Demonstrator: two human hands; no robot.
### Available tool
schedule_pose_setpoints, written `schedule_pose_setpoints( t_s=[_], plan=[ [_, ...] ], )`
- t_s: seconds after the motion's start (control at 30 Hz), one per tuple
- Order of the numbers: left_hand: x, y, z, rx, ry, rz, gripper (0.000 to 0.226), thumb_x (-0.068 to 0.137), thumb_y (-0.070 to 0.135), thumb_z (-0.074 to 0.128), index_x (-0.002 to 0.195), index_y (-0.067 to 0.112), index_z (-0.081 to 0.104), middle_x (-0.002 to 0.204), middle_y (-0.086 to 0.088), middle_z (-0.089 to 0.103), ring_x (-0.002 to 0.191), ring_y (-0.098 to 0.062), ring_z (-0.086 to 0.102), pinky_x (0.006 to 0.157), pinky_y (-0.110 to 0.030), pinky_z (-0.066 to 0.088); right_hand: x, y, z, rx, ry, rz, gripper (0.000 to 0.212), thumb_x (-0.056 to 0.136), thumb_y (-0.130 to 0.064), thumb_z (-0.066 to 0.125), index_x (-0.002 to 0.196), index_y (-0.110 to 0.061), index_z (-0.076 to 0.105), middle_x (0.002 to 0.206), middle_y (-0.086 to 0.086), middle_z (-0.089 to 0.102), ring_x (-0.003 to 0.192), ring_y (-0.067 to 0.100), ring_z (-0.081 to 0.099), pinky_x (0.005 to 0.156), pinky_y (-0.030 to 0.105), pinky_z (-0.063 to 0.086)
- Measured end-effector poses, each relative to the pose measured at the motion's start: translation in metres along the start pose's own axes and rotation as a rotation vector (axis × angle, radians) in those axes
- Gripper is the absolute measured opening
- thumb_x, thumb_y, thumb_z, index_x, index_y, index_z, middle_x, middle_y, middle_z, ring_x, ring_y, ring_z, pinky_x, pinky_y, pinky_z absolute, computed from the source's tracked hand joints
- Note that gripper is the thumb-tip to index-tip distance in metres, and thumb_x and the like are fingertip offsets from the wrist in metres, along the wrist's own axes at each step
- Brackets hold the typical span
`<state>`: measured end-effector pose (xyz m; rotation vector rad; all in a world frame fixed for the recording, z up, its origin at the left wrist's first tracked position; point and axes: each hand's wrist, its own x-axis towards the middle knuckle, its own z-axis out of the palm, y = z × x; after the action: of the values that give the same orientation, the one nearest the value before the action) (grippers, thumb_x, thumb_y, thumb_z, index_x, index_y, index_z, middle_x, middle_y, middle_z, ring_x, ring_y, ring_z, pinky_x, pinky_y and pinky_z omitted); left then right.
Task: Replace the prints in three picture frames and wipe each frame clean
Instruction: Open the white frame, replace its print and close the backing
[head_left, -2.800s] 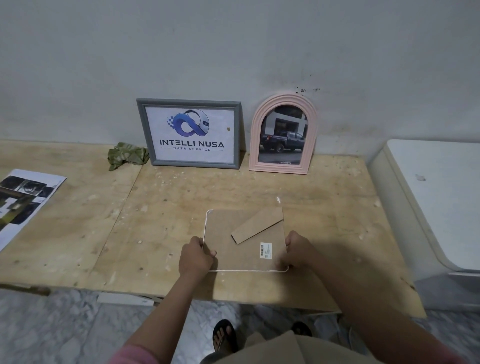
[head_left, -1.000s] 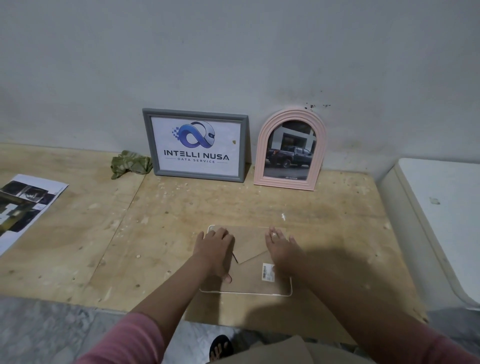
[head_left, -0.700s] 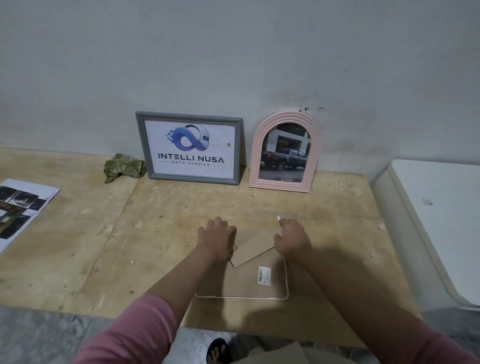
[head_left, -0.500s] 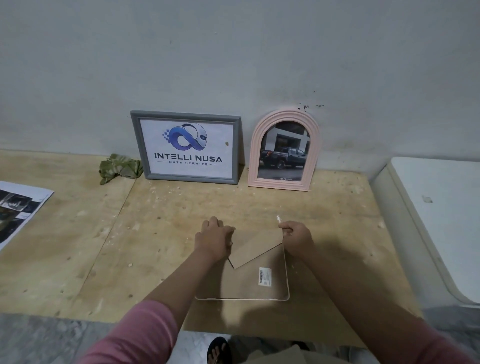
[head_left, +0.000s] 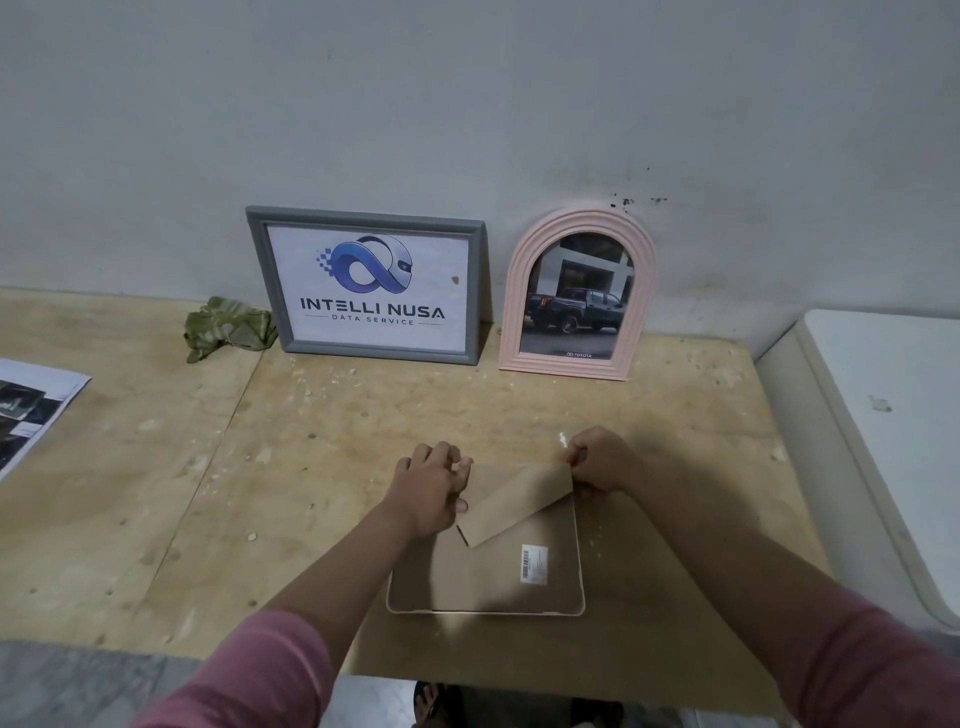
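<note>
Rough, pitted plywood table (head_left: 156, 467). On it, matt brown fibreboard frame back (head_left: 488, 577) with paper barcode sticker (head_left: 534, 564). Behind it, crumpled green cloth (head_left: 228, 327), glossy print in ridged pink frame (head_left: 576, 296).

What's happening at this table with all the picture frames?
A person is working on the back of a white frame lying face down on the wooden table. The left hand rests on its far left corner, and the right hand is at its far right corner by the cardboard stand flap. A grey frame and a pink arched frame lean against the wall, with a green cloth beside them.
</note>
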<state>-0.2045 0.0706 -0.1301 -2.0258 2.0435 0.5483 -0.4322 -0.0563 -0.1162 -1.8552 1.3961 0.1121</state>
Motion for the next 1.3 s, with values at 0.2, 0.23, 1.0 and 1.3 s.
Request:
schedule_pose_setpoints(
  t_s=[0.2, 0.23, 1.0, 1.3],
  plan=[
    [0.001, 0.002, -0.007, -0.062, -0.026, -0.020, 0.053, 0.089, 0.038, 0.053, 0.140, 0.028, 0.043, 0.141, -0.001, 0.033, 0.125, -0.028, 0.031, 0.098, -0.036, 0.033, 0.007, -0.007, -0.007, -0.144, -0.090, -0.026, 0.016, 0.077, -0.001, 0.058, 0.078, -0.013, 0.068, 0.067, -0.004, 0.055, 0.048, 0.010, 0.051, 0.035, 0.012, 0.038],
    [0.002, 0.002, -0.011, -0.085, -0.023, -0.018, 0.049, 0.089, 0.037, 0.053, 0.137, 0.028, 0.048, 0.138, 0.000, 0.037, 0.122, -0.028, 0.033, 0.094, -0.034, 0.037, 0.007, -0.009, -0.008, -0.187, -0.098, -0.053, 0.018, 0.078, -0.001, 0.056, 0.087, -0.010, 0.069, 0.070, -0.006, 0.052, 0.054, 0.010, 0.049, 0.038, 0.012, 0.041],
    [-0.004, -0.014, -0.037, -0.672, -0.030, -0.727, 0.040, 0.083, 0.035, 0.069, 0.106, 0.005, 0.059, 0.116, -0.014, 0.062, 0.105, -0.031, 0.060, 0.075, -0.030, 0.043, 0.026, -0.058, 0.034, -0.334, -0.147, -0.077, 0.042, 0.080, -0.035, 0.071, 0.104, -0.001, 0.069, 0.113, 0.013, 0.065, 0.107, 0.027, 0.059, 0.090, 0.032, 0.046],
    [-0.008, -0.011, -0.025, -0.674, 0.086, -0.687, 0.025, 0.085, 0.033, 0.063, 0.094, 0.009, 0.066, 0.106, -0.010, 0.066, 0.092, -0.029, 0.060, 0.070, -0.028, 0.042, 0.022, -0.057, 0.032, -0.251, -0.109, -0.112, 0.019, 0.073, -0.024, 0.078, 0.085, -0.009, 0.074, 0.096, 0.004, 0.071, 0.093, 0.018, 0.063, 0.072, 0.020, 0.041]
  ],
)
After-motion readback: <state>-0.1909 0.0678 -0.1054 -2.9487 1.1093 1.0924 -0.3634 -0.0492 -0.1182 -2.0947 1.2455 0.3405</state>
